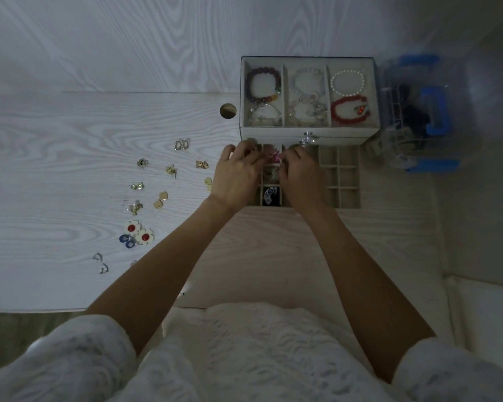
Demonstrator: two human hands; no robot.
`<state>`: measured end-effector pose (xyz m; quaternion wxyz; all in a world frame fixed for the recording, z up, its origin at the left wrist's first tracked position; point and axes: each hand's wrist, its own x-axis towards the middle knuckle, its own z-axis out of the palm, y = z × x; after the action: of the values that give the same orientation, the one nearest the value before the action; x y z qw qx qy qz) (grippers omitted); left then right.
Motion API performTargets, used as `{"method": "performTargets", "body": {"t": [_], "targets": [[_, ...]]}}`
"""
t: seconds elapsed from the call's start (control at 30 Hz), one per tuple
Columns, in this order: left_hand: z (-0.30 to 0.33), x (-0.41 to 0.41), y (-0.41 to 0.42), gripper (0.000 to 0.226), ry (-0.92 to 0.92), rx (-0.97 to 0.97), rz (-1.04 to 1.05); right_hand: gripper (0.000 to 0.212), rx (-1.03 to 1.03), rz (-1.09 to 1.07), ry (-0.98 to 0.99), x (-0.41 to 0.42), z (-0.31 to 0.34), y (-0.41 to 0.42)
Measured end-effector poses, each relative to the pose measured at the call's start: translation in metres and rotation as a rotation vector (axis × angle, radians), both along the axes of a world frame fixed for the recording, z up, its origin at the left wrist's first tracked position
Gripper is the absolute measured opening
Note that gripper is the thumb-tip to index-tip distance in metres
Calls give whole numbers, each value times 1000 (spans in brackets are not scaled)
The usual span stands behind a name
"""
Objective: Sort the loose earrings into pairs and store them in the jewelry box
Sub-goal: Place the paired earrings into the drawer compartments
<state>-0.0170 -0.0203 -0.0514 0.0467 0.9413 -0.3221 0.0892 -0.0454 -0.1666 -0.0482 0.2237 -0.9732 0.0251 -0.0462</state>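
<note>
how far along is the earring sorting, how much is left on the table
Partly done. Some compartments of the pulled-out drawer of the jewelry box already hold earrings, such as a dark pair. In hand: the left hand and right hand meet over a pink piece above the drawer. Left: roughly ten pairs on the table, including the red-centred flower earrings.

Both arms are stretched straight out toward 12 o'clock, bare forearms with white sleeves pushed up by the elbows. Left hand (235,175) sits at about 11, back of the hand up, fingers curled in toward the right one. Right hand (301,175) is at about 1, knuckles up, fingers bent toward the left. Their fingertips nearly meet; can't tell what either one pinches.
</note>
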Motion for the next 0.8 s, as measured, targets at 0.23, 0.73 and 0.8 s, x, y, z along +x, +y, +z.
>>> {"method": "performTargets", "body": {"t": [0.23, 0.73, 0.8], "targets": [[2, -8, -8, 40, 57, -20, 78, 16, 33, 29, -2, -2, 0, 3], [3, -15, -6, 44, 248, -115, 85, 28, 14, 120, -11, -13, -3, 5], [3, -16, -6, 43, 258, -120, 79, 29, 8, 124, -10, -12, -1, 4]]}}
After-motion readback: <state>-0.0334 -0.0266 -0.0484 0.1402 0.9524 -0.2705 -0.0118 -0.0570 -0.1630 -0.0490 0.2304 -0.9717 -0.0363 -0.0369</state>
